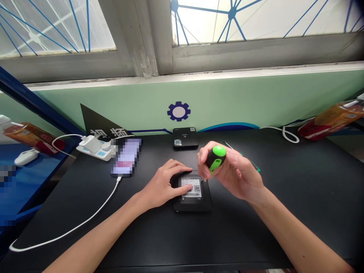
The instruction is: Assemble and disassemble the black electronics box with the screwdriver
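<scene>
A black set-top box (192,207) lies flat on the dark table, its white printed label facing up. My left hand (163,182) steadies it: the thumb presses on the label and the fingers reach along the far edge. In my right hand (241,176) is a green and black screwdriver (217,157), gripped by the handle with the butt end up. Its short visible shaft points down at the right side of the box, near the label's edge. The tip's exact contact is too small to make out.
A second black box (185,138) sits at the back by the wall. To the left are a phone (126,157) on a white cable and a power strip (98,148) with a plugged-in charger. Behind my right hand a thin green tool (257,167) is partly hidden. Bottles (332,119) stand at both sides.
</scene>
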Demonstrator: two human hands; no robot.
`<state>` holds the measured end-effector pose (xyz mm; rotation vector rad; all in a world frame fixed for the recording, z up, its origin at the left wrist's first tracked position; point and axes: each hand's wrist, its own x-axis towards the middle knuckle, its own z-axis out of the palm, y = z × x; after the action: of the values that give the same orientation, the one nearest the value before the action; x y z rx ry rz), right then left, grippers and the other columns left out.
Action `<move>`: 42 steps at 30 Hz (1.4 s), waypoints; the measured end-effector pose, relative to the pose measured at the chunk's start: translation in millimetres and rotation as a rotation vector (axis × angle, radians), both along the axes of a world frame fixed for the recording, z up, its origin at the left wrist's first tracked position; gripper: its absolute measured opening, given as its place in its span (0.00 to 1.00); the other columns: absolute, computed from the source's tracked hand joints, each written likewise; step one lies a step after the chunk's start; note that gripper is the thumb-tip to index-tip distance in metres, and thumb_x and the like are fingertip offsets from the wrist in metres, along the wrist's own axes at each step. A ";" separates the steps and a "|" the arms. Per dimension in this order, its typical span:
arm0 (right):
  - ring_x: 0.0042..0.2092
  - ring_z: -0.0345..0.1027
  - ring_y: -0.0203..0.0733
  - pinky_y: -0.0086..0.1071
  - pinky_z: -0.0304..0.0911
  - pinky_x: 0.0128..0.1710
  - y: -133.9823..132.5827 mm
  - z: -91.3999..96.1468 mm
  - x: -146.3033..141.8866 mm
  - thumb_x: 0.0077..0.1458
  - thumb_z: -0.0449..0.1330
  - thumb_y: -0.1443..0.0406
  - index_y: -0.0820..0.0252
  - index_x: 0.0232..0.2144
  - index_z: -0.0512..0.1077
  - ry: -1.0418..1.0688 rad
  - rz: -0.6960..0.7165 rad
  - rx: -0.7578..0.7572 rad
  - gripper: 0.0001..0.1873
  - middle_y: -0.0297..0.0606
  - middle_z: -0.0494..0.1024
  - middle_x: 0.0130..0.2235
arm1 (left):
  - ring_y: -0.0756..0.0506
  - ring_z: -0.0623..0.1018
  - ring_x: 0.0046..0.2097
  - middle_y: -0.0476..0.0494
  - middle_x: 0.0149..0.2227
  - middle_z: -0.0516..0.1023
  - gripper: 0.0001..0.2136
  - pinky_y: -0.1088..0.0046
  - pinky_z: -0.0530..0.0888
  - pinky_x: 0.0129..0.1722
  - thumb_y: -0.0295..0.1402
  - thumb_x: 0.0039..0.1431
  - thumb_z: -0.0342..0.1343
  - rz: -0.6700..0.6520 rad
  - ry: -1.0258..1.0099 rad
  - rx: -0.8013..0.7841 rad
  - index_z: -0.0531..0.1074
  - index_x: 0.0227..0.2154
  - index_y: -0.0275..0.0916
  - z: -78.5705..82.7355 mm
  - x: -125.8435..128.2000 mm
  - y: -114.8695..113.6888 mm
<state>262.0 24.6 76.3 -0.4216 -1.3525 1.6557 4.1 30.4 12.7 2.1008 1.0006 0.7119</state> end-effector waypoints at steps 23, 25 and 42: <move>0.35 0.67 0.45 0.37 0.63 0.36 -1.8 -0.9 0.7 0.72 0.70 0.55 0.51 0.51 0.70 0.006 -0.008 -0.022 0.15 0.37 0.79 0.37 | 0.36 0.81 0.59 0.42 0.56 0.84 0.18 0.57 0.78 0.61 0.42 0.70 0.74 -0.001 0.003 0.013 0.83 0.60 0.50 0.3 0.2 0.3; 0.35 0.65 0.46 0.37 0.61 0.35 -1.5 -0.1 0.5 0.72 0.69 0.53 0.52 0.53 0.72 0.005 -0.033 -0.010 0.16 0.37 0.78 0.36 | 0.36 0.81 0.59 0.42 0.57 0.84 0.19 0.57 0.78 0.61 0.43 0.70 0.73 -0.005 0.006 0.019 0.83 0.60 0.50 -0.1 -0.1 0.6; 0.34 0.63 0.46 0.37 0.59 0.34 -1.5 -0.4 1.1 0.77 0.63 0.50 0.52 0.52 0.76 0.009 -0.030 0.007 0.14 0.37 0.77 0.34 | 0.36 0.81 0.59 0.42 0.57 0.84 0.19 0.57 0.79 0.61 0.43 0.70 0.74 -0.004 0.003 0.018 0.83 0.60 0.50 -0.1 0.0 0.7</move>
<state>263.0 23.1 75.9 -0.4278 -1.3386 1.6260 4.2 31.1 12.5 2.1192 0.9949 0.7186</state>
